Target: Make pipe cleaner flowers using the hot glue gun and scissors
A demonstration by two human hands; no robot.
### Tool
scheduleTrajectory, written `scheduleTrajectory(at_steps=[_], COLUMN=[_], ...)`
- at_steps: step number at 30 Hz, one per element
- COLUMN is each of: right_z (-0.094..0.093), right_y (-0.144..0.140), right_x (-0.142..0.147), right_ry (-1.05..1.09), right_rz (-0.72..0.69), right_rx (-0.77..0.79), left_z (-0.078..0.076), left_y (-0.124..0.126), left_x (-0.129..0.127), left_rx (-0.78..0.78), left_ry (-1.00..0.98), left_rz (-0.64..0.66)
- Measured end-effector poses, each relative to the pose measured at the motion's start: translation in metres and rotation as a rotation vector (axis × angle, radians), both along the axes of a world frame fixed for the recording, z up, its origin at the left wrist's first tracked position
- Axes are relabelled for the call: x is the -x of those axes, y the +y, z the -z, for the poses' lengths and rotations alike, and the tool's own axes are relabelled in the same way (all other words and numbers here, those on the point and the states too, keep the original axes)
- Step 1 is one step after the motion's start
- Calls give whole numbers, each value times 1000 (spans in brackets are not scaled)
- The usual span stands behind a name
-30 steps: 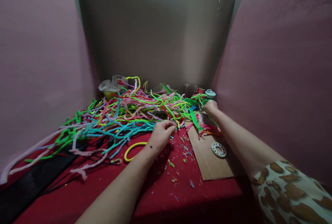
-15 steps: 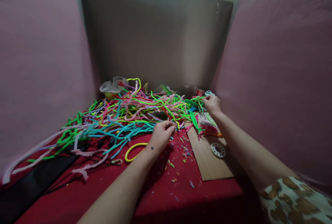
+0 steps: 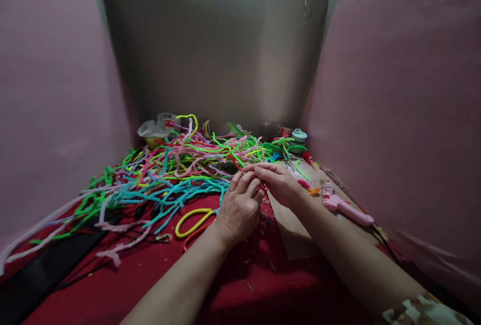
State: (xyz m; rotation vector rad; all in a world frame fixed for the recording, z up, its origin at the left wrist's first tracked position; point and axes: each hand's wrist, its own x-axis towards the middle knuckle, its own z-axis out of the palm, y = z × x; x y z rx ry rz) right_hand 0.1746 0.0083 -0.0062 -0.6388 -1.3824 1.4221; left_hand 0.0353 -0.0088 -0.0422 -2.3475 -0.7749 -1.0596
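Both hands meeting, left hand (image 3: 240,207) and right hand (image 3: 278,182) grips pinched on pipe cleaner (image 3: 259,190).

No legible text, label, brand, number or sign appears in the view — neither on the grey backboard (image 3: 210,59), the pink side walls (image 3: 406,89), nor the cardboard sheet (image 3: 296,234). The small containers (image 3: 285,132) at the rear show red patches — too blurred to read.

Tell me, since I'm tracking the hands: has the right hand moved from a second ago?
Yes. The right hand has come away from the teal spool at the back, toward the person and leftward, and now meets the left hand.
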Motion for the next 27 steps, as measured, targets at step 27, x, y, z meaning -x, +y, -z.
scheduleTrajectory(at_steps=[27], right_z=[-14], right_y=[-11], right_x=[-38], right_ry=[-285], right_rz=[-72], right_rx=[-239], left_z=[-6], left_y=[-19], left_x=[-2], left_rx=[46], left_ry=[78], left_rz=[316])
